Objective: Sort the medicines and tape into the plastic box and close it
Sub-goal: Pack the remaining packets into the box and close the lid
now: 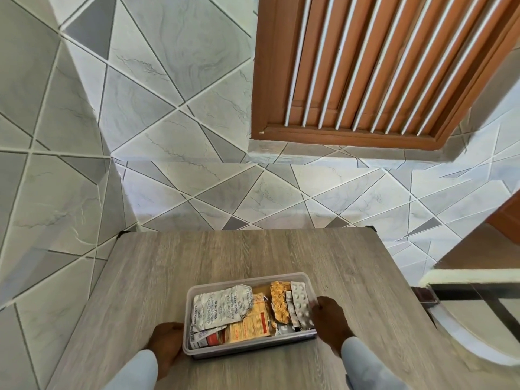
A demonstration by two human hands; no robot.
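Note:
A clear plastic box (247, 278) stands open on the wooden table (225, 254), near its front edge. It is filled with medicines: a large silver blister strip (222, 305), an orange packet (250, 323), a gold foil strip (278, 302) and a silver blister of white pills (301, 302). My left hand (166, 342) grips the box's left end with curled fingers. My right hand (329, 322) holds the right end, thumb at the rim. I see no tape and no lid in view.
Grey and white tiled wall and floor surround the table. A brown louvred wooden shutter (380, 66) is at the upper right. A glass-topped piece of furniture (478, 302) stands close to the table's right edge.

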